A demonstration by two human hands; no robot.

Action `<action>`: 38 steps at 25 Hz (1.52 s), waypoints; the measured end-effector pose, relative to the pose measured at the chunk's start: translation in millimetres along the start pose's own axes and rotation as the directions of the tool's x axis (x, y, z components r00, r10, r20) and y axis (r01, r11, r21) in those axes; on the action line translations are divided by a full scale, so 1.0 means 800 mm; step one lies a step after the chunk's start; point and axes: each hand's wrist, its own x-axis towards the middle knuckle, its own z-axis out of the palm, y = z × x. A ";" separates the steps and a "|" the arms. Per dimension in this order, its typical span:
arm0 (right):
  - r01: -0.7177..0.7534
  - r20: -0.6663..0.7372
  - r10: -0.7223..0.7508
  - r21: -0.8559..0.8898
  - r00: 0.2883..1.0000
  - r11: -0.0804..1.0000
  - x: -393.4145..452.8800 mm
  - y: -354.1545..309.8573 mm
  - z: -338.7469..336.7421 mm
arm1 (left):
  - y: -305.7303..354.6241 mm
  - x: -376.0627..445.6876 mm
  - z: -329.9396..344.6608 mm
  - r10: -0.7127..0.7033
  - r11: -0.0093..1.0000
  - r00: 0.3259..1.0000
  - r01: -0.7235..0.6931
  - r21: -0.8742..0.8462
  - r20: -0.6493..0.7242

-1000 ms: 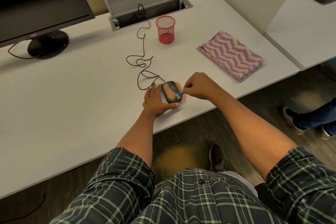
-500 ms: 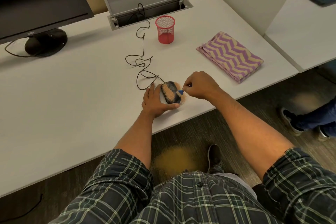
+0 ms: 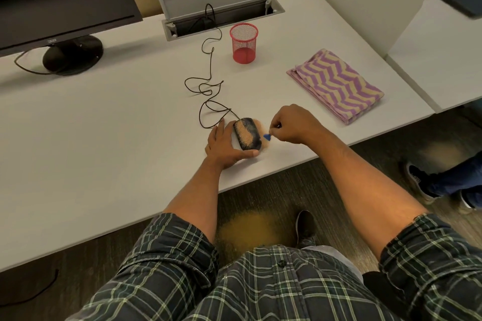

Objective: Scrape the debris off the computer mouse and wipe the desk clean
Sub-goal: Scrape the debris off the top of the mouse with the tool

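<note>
Right now my left hand braces the computer mouse near the front edge of the desk, palm against its left side and thumb curled under its near end. My right hand pinches a small blue scraper, the tip sitting just off the mouse's right flank. A tan, grainy strip of debris runs along the mouse's top, with more scattered on the desk to its right. To do this stroke well, I judge I should keep the left hand firm so the mouse cannot slide, lay the scraper shallow, and drag the grains toward the existing spill in short passes. Farther out, the cable loops back to the desk port, the red mesh cup stands behind it, and the folded chevron cloth waits well to the right for wiping.
</note>
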 end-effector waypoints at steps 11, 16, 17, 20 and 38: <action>-0.106 -0.128 0.158 0.342 0.979 0.934 0.030 0.008 0.013 | 0.000 0.000 0.000 0.006 0.999 1.000 -0.006 0.038 0.002; -0.094 -0.119 0.143 0.344 0.983 0.934 0.041 -0.001 0.015 | 0.000 0.001 -0.001 0.004 0.999 1.000 -0.004 0.037 -0.004; -0.096 -0.117 0.147 0.359 0.982 0.928 0.044 -0.001 0.014 | 0.000 0.001 0.000 0.001 0.999 1.000 -0.001 0.035 -0.002; -0.127 -0.033 0.151 0.384 0.988 0.914 0.051 -0.004 0.012 | -0.001 0.002 0.000 -0.005 0.999 1.000 0.005 0.034 0.003; -0.162 0.053 0.153 0.321 0.987 0.933 0.044 -0.006 0.001 | 0.000 0.000 -0.001 -0.011 1.000 1.000 0.011 0.005 0.018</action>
